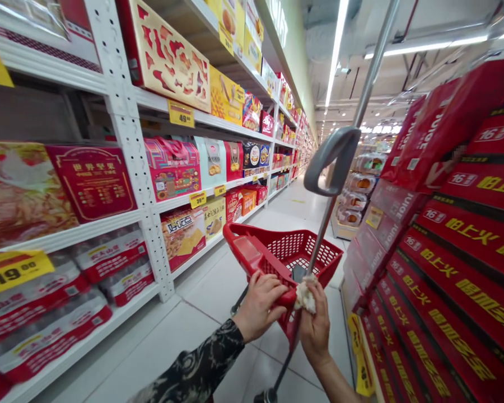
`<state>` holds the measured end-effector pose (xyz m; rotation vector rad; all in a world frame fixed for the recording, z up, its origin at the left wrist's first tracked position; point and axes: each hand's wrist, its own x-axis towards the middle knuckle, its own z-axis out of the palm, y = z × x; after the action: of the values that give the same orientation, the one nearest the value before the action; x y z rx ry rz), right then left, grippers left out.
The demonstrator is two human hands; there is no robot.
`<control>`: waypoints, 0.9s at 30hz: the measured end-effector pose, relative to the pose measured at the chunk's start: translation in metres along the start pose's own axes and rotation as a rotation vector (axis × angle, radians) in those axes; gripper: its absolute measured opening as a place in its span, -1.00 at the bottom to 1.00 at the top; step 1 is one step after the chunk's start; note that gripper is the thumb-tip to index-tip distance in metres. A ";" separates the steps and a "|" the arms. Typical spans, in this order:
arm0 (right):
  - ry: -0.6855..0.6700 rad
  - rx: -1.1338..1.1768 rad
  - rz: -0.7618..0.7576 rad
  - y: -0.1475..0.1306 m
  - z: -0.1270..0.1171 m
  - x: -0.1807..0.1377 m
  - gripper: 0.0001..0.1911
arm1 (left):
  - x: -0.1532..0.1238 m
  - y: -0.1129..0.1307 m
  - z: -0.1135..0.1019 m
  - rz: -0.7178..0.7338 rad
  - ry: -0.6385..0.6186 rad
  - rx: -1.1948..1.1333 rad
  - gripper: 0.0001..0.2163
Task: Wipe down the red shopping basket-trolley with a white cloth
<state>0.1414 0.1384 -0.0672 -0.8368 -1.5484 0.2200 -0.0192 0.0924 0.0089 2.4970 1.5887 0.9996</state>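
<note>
A red plastic shopping basket on wheels [277, 246] stands in the aisle before me. My left hand [262, 305] is wrapped over the near end of its red rim, fingers curled round the bar. Close beside it, my right hand [316, 319] is closed on an off-white crumpled wad [306, 295], perhaps cloth or tissue; its exact kind is unclear. The wad sits against the near rim and a slanting metal pole [325, 221]. Higher on the pole is a grey loop handle [332, 161]. Whether my right fingers also grip the pole is hidden.
White shelves [124, 129] with boxed goods and yellow price tags line the left. On the right rises a stack of red drink cartons [441, 268], with red bags [437, 123] on top. The tiled floor [193, 324] runs ahead between them.
</note>
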 end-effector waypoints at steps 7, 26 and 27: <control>-0.053 -0.008 0.018 -0.016 -0.039 0.032 -0.61 | 0.015 0.042 0.031 0.082 -0.042 0.034 -0.60; -0.398 -0.468 -0.121 -0.045 -0.033 0.070 -0.63 | 0.014 -0.014 0.008 -0.331 0.124 0.327 -0.58; -0.381 -0.478 -0.124 -0.041 -0.038 0.069 -0.64 | 0.012 -0.013 0.007 -0.311 0.122 0.326 -0.58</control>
<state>0.1654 0.1390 0.0180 -1.1091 -2.0479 -0.0961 -0.0224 0.1107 0.0046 2.2920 2.2540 0.9289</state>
